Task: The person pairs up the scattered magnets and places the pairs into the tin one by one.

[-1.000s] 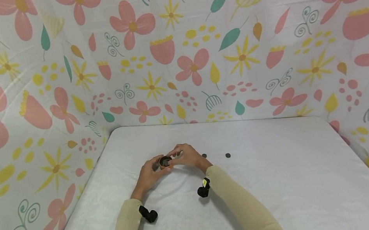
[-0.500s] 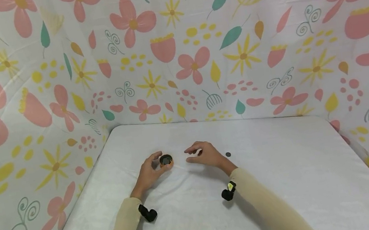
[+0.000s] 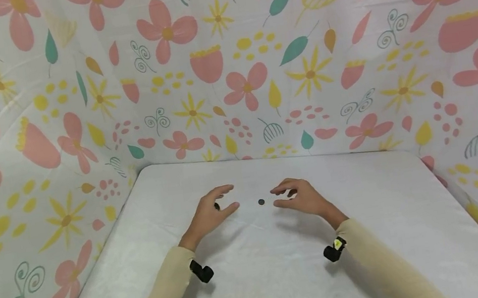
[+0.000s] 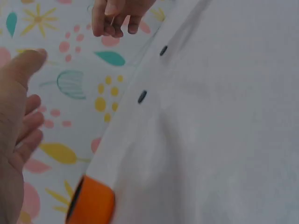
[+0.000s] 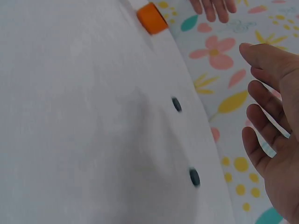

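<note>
Two small dark round discs lie apart on the white cloth; the nearer disc [image 3: 261,202] shows between the hands in the head view, and the farther disc [image 5: 195,177] lies toward the right hand. A small orange cup [image 4: 96,203] with a dark inside stands on the cloth, mostly hidden behind the left hand in the head view. My left hand [image 3: 211,211] hovers beside the cup, thumb and fingers spread, holding nothing. Opposite it, my right hand [image 3: 303,198] is raised over the cloth to the right of the nearer disc, fingers loosely bent around nothing.
A white cloth [image 3: 262,278] covers the flat surface under both hands. Flower-patterned fabric [image 3: 246,66] hangs along its back and sides. Each sleeve carries a small black wrist camera, such as the left camera [image 3: 202,272].
The right hand has drawn away from the cup to the right, and the disc by it now shows. The left hand has let go of the cup and shifted right.
</note>
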`<state>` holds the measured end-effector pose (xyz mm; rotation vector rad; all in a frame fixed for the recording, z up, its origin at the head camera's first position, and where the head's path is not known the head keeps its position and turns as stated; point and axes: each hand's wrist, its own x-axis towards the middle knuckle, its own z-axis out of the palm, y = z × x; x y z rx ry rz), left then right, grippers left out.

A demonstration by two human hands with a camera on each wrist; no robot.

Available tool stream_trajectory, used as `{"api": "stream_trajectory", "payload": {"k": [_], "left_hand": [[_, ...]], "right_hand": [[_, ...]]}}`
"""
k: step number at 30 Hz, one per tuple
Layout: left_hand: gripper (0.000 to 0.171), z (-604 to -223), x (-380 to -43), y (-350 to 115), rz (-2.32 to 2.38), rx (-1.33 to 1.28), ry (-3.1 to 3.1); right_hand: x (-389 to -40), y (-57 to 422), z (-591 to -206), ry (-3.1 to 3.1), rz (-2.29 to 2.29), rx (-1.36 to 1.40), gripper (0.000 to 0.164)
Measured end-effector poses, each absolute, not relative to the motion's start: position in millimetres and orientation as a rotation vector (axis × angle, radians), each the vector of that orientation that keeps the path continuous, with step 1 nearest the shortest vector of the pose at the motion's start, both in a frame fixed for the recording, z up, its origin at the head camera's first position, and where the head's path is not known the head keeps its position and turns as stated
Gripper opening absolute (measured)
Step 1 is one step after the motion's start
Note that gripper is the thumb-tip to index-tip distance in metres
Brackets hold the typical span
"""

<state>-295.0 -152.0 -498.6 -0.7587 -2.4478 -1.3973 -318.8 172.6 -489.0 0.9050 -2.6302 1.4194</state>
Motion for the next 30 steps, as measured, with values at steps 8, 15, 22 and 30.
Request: {"api": "stream_trajectory", "payload": {"k": [8,15,22,30], "left_hand": [[0.056,-501.5,-307.6,-116.2,-1.366,-0.820,-2.582],[0.052,-525.3,-322.5,-96.9,-1.528,-0.764,-2.632],[0.046,-541.7,-338.3,-79.8,-1.572,-0.747,-2.624],[0.034,-551.3,-344.4,-71.4,-1.394,-0.755,-2.616]], "right_hand": [[-321.2,218.8,-496.0,-2.674,1.321,0.821,0.036],[-329.4,233.6,-510.0,-2.709,1.294,0.768,0.038],[-342.0,233.2,-524.7,-2.719,1.249,0.750,0.032],[-346.2,229.0,-531.6,-2.766,1.209,0.667,0.029]]}}
